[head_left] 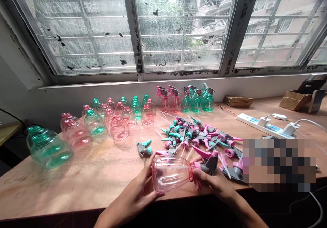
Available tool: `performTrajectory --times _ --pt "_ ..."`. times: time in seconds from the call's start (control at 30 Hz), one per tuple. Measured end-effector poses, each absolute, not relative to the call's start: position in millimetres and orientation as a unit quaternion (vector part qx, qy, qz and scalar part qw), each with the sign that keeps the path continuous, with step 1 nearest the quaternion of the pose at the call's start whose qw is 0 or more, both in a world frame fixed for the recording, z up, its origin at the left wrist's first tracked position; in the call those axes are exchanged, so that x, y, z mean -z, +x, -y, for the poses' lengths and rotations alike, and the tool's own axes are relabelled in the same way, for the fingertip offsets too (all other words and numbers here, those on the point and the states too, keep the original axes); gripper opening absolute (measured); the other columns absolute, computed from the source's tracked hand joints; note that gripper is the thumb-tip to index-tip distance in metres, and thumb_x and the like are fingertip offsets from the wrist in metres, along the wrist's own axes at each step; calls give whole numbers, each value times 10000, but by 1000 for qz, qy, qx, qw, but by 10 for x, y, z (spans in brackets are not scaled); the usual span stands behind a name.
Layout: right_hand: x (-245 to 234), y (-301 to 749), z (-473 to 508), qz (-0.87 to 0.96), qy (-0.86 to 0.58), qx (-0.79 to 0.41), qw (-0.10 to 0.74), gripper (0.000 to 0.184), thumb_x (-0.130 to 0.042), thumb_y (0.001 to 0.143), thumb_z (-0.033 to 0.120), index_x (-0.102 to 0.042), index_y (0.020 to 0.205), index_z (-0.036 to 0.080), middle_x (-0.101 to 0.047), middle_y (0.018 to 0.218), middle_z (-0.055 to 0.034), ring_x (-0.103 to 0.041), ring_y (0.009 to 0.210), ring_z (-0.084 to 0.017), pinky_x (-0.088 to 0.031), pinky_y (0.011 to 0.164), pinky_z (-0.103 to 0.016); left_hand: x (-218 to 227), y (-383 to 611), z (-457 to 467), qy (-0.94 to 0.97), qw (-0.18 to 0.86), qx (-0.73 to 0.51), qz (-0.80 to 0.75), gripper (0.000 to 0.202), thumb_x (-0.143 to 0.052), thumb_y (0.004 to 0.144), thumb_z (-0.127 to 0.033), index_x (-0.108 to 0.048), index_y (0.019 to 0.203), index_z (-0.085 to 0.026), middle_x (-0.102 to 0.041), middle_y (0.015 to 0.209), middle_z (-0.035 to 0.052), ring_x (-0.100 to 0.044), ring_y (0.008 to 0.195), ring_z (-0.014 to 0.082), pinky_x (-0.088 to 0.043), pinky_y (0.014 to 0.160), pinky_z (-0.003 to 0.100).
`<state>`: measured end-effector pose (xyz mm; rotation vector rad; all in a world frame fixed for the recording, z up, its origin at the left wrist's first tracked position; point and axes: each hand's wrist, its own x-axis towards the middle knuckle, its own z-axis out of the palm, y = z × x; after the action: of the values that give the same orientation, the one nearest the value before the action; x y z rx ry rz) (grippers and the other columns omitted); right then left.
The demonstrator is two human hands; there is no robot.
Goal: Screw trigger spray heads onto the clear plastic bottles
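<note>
A clear pink spray bottle (170, 174) lies sideways between my hands above the table's front edge. My left hand (146, 180) is wrapped round the bottle's base end. At the neck, my right hand (208, 180) grips the pink collar of the grey-and-pink trigger sprayer (211, 161), which sits on the bottle's mouth. Just beyond the bottle lies a heap of loose trigger sprayers (189, 132) in grey, pink and teal. One teal-and-grey sprayer head (144, 148) lies apart, near my left fingers.
Several open pink and green bottles, such as a green bottle (52, 151), stand on the left of the wooden table (102, 177). Bottles with sprayers fitted (196, 102) stand by the wall. At right are a power strip (265, 125) and a cardboard box (296, 100).
</note>
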<state>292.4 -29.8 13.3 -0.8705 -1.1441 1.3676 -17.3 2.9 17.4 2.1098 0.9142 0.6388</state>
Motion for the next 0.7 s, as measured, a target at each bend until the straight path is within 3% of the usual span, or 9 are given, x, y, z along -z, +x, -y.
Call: performTrajectory --times 0.17,0.7 --pt "-154 2925 300 499 -375 -564 541 440 -868 848 590 -693 965 203 -745 656 -4 -656 550 -194 -558 594 -329 -185 -184 -24 824 362 -250 -357 975 -681 1012 -266 -36 1731 -400 -121 1833 37 -179 1658 393 -166 1323 611" --pt "-129 2920 304 475 -371 -568 560 450 -902 840 536 -652 1051 227 -794 692 -7 -669 552 -181 -552 586 -311 -196 -165 -33 822 368 -250 -356 991 -693 997 -234 -49 1729 -412 -138 1830 30 -170 1661 390 -156 1324 628"
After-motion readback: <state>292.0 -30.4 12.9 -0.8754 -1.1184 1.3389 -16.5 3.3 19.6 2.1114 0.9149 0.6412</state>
